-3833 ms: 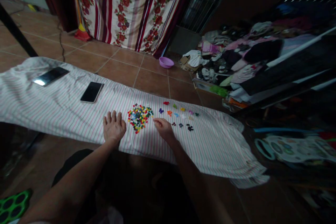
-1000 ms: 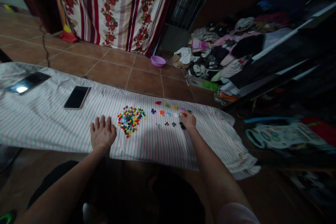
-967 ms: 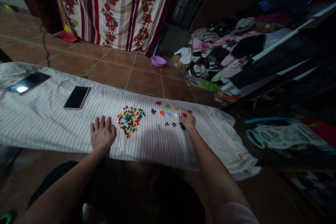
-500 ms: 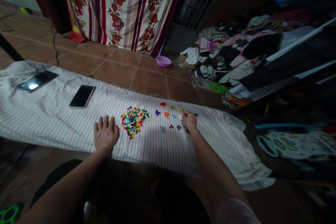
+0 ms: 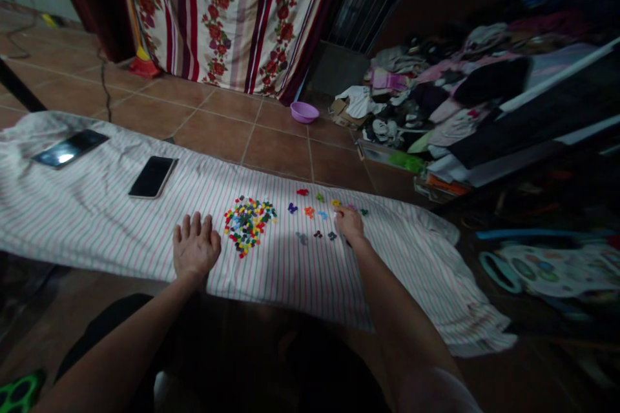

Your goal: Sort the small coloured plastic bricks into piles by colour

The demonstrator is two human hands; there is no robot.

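My left hand (image 5: pixel 195 246) lies flat on the striped cloth (image 5: pixel 97 219), fingers spread, just left of a mixed heap of small coloured pieces (image 5: pixel 247 222). To the right of that heap sit small groups sorted by colour: red (image 5: pixel 302 192), light green (image 5: pixel 319 197), yellow (image 5: pixel 335 203), purple (image 5: pixel 292 208), orange (image 5: pixel 309 212), light blue (image 5: pixel 322 214), grey (image 5: pixel 302 239) and others. Above the cloth among these groups, my right hand (image 5: pixel 349 224) has its thumb and fingertips pinched together beside the yellow group. Whatever is between them is too small to make out.
A black-screened phone (image 5: pixel 153 177) and a shiny dark tablet (image 5: pixel 70 148) lie on the cloth at left. Beyond the far edge, a purple basin (image 5: pixel 305 112) stands on the tiled floor. Piled clothes (image 5: pixel 416 90) fill the right background.
The view has shifted slightly. My right hand stays around the same groups, with its fingertips a little lower; the white piece seen at them earlier is less visible. My left hand has not moved.
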